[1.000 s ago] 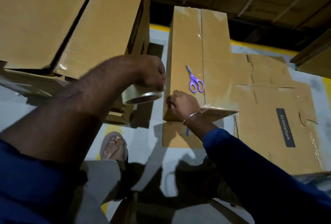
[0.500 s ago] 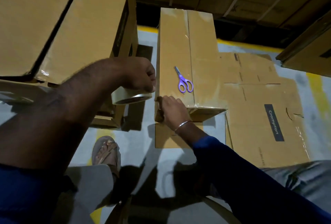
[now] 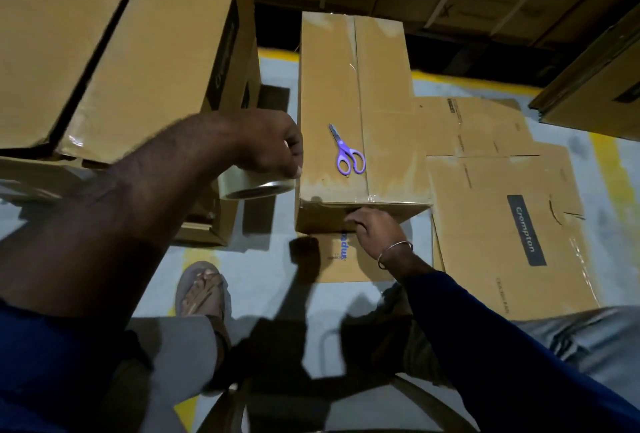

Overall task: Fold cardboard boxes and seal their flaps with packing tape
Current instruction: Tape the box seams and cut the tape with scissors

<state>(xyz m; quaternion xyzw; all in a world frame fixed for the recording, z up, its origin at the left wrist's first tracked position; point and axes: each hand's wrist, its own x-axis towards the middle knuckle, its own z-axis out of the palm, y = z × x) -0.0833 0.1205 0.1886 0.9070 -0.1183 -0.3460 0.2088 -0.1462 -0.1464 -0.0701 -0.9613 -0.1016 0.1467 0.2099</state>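
Note:
A long brown cardboard box (image 3: 381, 93) stands on the floor in front of me, its top flaps closed and shiny with clear tape along the seam. Purple-handled scissors (image 3: 346, 152) lie on its top near the front. My left hand (image 3: 273, 145) grips a roll of clear packing tape (image 3: 254, 184) just off the box's near left corner. My right hand (image 3: 375, 224) presses its fingers against the box's near end face, below the top edge. A metal bangle sits on that wrist.
A big stack of cartons (image 3: 121, 51) rises at the left. Flattened boxes (image 3: 502, 207), one marked Crompton, lie on the floor to the right. More cartons (image 3: 595, 86) stand at the back and far right. My sandalled foot (image 3: 202, 294) is below.
My right hand slid from the near left corner of the box to the middle of its near end face. The left hand holds the tape roll in much the same spot.

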